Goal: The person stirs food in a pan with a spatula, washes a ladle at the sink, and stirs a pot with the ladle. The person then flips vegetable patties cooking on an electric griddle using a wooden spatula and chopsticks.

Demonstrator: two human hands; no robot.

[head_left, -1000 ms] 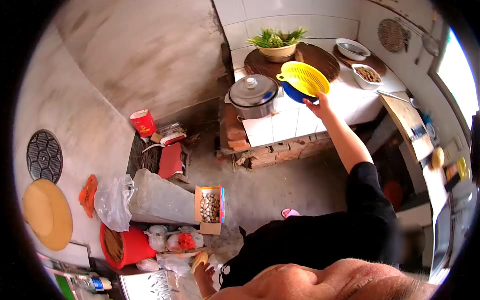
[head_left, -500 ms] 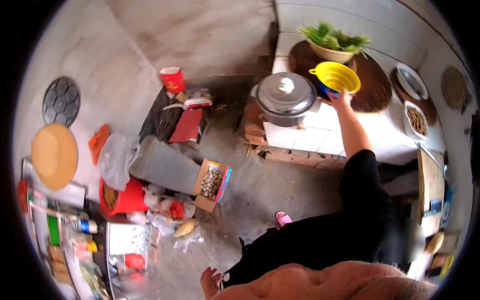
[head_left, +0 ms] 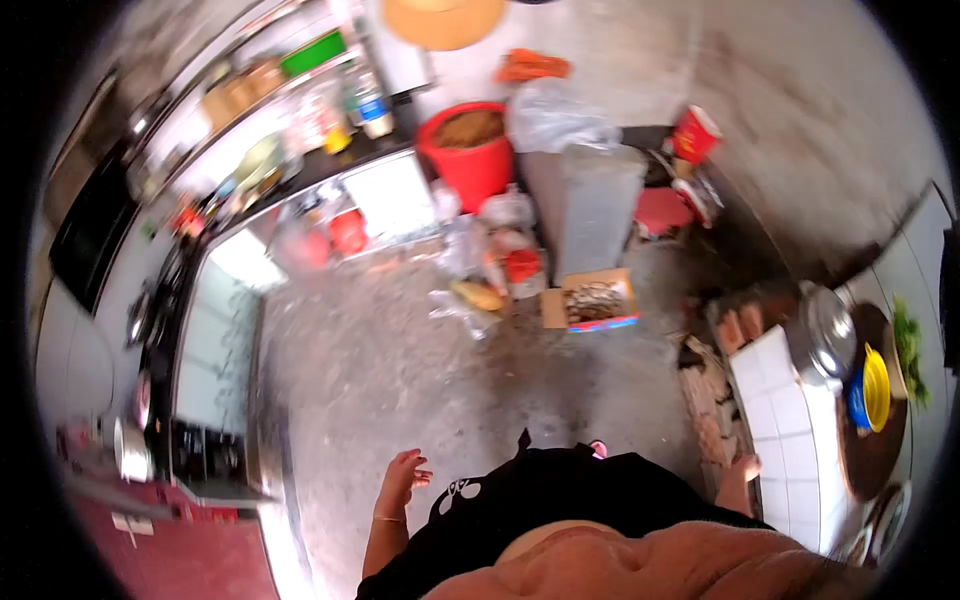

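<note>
My left hand [head_left: 404, 472] hangs over the concrete floor with its fingers loosely apart and nothing in it. Beside the front of the white tiled counter [head_left: 784, 440] is my right hand [head_left: 742, 472]. It is small and blurred, so its finger pose is unclear, and no object shows in it. Further right, a yellow colander [head_left: 877, 388] sits in a blue basin [head_left: 857, 402] on a round brown board [head_left: 868, 470], apart from my right hand. A lidded metal pot [head_left: 822, 335] stands behind them on the counter, close to a bowl of green leaves [head_left: 908, 350].
An open cardboard box [head_left: 600, 300] of small pale items lies on the floor ahead. Behind it stand a grey slab-like block [head_left: 605, 210] and a red bucket [head_left: 470, 170]. Plastic bags [head_left: 465, 250] lie nearby. A kitchen cabinet [head_left: 215, 350] runs along the left.
My right hand has let go of the colander and basin and come down beside the counter. The view has swung left, bringing the left-hand cabinets into sight.
</note>
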